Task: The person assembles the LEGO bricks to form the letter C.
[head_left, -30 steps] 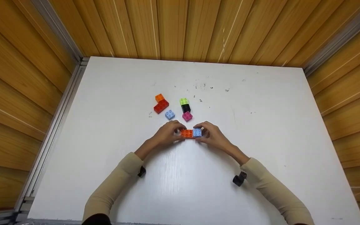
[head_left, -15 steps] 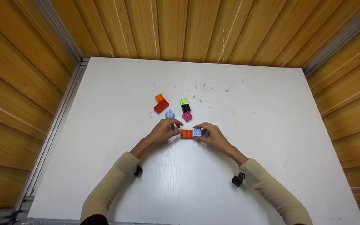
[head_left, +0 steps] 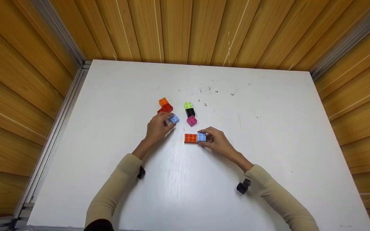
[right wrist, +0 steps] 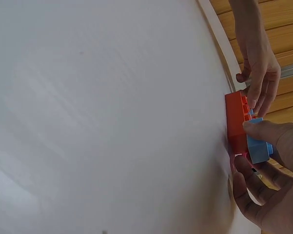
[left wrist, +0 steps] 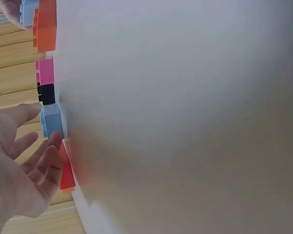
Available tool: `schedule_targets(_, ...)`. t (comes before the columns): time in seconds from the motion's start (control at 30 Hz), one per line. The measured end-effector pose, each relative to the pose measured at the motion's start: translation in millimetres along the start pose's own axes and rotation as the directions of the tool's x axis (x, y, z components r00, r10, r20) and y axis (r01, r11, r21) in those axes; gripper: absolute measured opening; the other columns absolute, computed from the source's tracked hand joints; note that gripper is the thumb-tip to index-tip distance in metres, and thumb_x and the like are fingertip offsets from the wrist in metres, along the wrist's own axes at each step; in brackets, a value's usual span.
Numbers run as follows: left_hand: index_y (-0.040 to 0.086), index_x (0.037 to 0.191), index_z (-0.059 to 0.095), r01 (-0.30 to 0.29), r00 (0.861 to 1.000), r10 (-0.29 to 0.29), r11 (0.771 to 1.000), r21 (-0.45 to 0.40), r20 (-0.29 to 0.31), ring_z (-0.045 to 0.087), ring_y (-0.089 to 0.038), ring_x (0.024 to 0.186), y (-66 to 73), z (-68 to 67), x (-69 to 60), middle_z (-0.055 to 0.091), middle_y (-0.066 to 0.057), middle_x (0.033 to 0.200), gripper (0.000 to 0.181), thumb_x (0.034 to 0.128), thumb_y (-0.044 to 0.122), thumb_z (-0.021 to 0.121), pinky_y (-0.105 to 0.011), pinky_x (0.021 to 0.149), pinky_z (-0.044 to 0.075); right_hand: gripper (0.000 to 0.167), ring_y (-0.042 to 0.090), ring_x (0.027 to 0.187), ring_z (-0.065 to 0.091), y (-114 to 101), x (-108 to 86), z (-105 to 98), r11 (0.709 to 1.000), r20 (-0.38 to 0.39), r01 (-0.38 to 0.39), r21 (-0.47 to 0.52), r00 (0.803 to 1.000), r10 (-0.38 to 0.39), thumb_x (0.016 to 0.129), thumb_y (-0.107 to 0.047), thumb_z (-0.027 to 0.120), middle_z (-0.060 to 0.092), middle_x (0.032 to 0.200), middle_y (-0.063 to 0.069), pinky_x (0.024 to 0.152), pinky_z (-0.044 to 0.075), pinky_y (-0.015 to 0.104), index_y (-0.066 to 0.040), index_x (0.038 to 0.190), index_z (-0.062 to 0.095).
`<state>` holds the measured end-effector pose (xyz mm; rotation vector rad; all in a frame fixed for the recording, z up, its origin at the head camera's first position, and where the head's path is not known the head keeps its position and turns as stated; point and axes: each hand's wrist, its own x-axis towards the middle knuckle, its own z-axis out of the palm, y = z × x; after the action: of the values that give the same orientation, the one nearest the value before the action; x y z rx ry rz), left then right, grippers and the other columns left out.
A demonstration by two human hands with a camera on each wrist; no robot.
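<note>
In the head view, an orange toy building brick [head_left: 190, 138] lies on the white table, with a light blue brick [head_left: 201, 137] stacked on its right end. My right hand [head_left: 217, 141] pinches this light blue brick between thumb and fingers. Its thumb [right wrist: 263, 130] lies against the blue side in the right wrist view. Farther left, my left hand [head_left: 157, 127] reaches around a second light blue brick [head_left: 174, 118]. Its fingertips are at the brick's far side and the thumb is just off the near side, with the fingers [left wrist: 52, 168] spread in the left wrist view.
Behind the left hand lie a red brick [head_left: 166, 107] and a smaller orange brick [head_left: 162, 101]. A lime green brick [head_left: 188, 105], a black brick [head_left: 190, 112] and a pink brick [head_left: 191, 120] form a row. Wooden panel walls [head_left: 175, 29] surround the white table [head_left: 268, 106].
My left hand has let go of the orange brick and moved up and left to the loose light blue brick. The right hand keeps its hold on the stacked one.
</note>
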<state>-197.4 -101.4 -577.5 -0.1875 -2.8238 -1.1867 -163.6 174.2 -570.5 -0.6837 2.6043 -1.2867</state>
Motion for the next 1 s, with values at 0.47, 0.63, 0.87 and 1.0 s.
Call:
schedule_targets(0.47,0.006,0.132,0.068,0.016,0.994,-0.021,0.999,0.049,0.107,0.064,-0.03,0.119,5.7,6.6,6.1,0.068,-0.014,0.132,0.046,0.0886,0.015,0.08,-0.044,0.106,0.051,0.051,0.018,0.086,0.056,0,0.5,4,1.0,0.006,0.014,-0.016,1.0,-0.014,0.083,-0.01,0.084,0.07,0.112,0.013,0.074,0.045,0.022,-0.004,0.131,0.066)
schedule_targets(0.63,0.002,0.13,0.068,0.022,0.99,-0.027,0.999,0.034,0.138,0.063,-0.031,0.12,5.8,3.2,4.3,0.068,-0.016,0.132,0.046,0.0869,0.014,0.08,-0.046,0.104,0.051,0.048,0.016,0.087,0.056,0,1.1,4,1.0,0.007,-0.011,-0.011,1.0,0.011,0.083,-0.01,0.084,0.071,0.109,0.011,0.074,0.045,0.022,-0.006,0.127,0.069)
schedule_targets(0.87,0.004,0.13,0.068,-0.001,0.982,0.0,1.0,0.002,0.19,0.064,-0.028,0.112,9.1,-4.1,3.3,0.068,-0.015,0.129,0.042,0.09,0.011,0.076,-0.044,0.099,0.053,0.047,0.017,0.091,0.059,2,5.3,4,1.0,0.006,-0.01,-0.015,1.0,0.01,0.083,-0.009,0.084,0.073,0.114,0.012,0.076,0.044,0.022,-0.007,0.127,0.07)
schedule_targets(1.0,0.005,0.13,0.069,-0.044,0.978,0.051,0.998,-0.038,0.204,0.063,-0.025,0.096,12.9,-6.2,5.2,0.069,-0.013,0.125,0.039,0.0915,0.011,0.076,-0.039,0.088,0.055,0.045,0.017,0.091,0.059,3,8.8,2,1.0,-0.006,-0.018,-0.023,1.0,0.018,0.083,-0.008,0.084,0.074,0.113,0.011,0.077,0.044,0.022,-0.007,0.126,0.071)
